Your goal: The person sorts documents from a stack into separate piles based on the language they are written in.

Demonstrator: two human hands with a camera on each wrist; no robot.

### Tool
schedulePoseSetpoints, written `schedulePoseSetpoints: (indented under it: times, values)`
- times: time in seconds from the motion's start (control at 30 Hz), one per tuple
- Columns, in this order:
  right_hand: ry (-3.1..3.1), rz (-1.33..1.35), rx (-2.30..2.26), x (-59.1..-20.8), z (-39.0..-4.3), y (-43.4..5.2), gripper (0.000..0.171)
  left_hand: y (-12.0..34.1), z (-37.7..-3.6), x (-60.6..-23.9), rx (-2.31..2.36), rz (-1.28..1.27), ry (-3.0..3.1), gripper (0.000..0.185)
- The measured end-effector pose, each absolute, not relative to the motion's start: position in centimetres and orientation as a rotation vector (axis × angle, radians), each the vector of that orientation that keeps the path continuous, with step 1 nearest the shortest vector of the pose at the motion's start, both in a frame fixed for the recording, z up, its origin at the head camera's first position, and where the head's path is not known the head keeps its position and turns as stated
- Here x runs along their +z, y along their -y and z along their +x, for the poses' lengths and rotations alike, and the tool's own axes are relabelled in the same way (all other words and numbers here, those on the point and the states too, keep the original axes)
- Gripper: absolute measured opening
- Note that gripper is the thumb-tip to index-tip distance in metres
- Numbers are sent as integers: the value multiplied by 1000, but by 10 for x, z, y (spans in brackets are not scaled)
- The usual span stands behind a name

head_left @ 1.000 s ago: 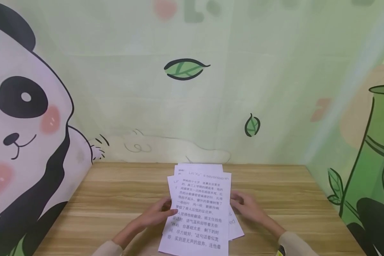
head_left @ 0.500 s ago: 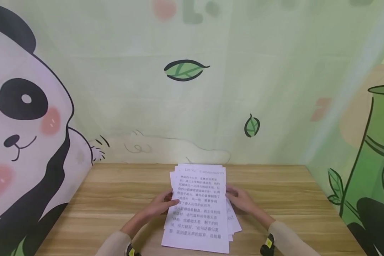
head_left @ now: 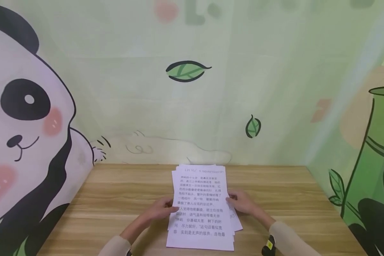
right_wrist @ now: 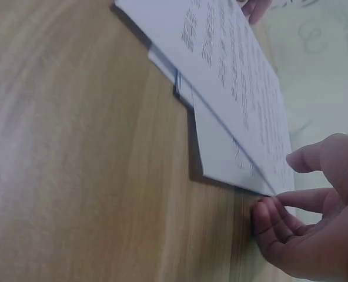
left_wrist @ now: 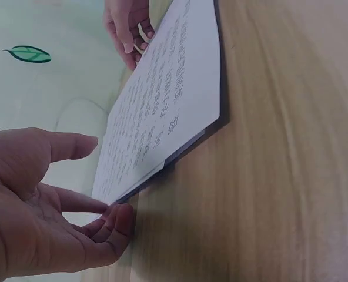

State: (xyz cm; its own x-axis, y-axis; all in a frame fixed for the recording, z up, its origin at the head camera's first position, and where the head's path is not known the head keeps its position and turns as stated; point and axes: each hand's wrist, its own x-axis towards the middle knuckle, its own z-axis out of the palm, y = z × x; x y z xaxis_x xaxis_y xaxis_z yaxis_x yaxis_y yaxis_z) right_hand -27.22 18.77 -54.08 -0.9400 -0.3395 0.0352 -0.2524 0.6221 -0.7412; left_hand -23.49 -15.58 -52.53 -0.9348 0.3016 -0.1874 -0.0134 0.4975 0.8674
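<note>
A loose stack of printed paper sheets (head_left: 200,213) lies on the wooden table, the top one covered in Chinese text under an English heading. Lower sheets stick out unevenly, one angled sheet (head_left: 236,222) at the right. My left hand (head_left: 161,208) is at the stack's left edge; in the left wrist view its fingertips (left_wrist: 124,218) touch the edge while the thumb stands raised. At the opposite edge my right hand (head_left: 242,202) has its fingers (right_wrist: 309,200) against the sheets, thumb apart above them. Both hands' fingers are loosely bent.
The wooden table (head_left: 115,192) ends at a green cloth backdrop (head_left: 131,89) printed with a panda, leaves and bamboo. Side panels of the same print flank the table. A black device with a yellow mark (head_left: 269,245) sits on the right wrist.
The top sheet has shifted into closer line with those beneath, its top edge now near theirs. The right hand has moved slightly inward; the angled sheet shows less at the right.
</note>
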Motion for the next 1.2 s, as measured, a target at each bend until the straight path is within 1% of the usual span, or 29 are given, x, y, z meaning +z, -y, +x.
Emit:
schedulePoseSetpoints:
  times: [0.13,0.27,0.33,0.4,0.47,0.63,0.8,0.97,1.1,1.2]
  values:
    - [-2667,-662,-1252,-542,-263,-188,11,155,-228,-528,1404,302,-2396,21]
    - [-2667,-747,-1289,-541,-255,-188,7,152,-225,-531,1419,336,-2410,18]
    - [-2677,-757,-1292,-539,-252,-188,10,151,-223,-532,1431,361,-2424,19]
    - [-2660,-747,-1305,-538,-250,-188,19,151,-221,-531,1443,350,-2430,22]
    - [-2639,-721,-1317,-537,-249,-188,29,150,-218,-530,1457,307,-2448,28]
    - [-2619,-599,-1339,-536,-248,-185,34,150,-213,-522,1490,133,-2497,36]
    - [-2644,-340,-1415,-534,-247,-176,44,149,-212,-516,1553,-1,-2551,40]
    - [-2398,-125,-1662,-532,-249,-172,52,149,-216,-523,1779,-48,-2440,53]
    - [-2173,-79,-1773,-530,-248,-174,62,152,-219,-531,1864,-32,-2307,62]
    - [-2096,-68,-1786,-531,-245,-178,69,154,-220,-536,1872,-21,-2241,61]
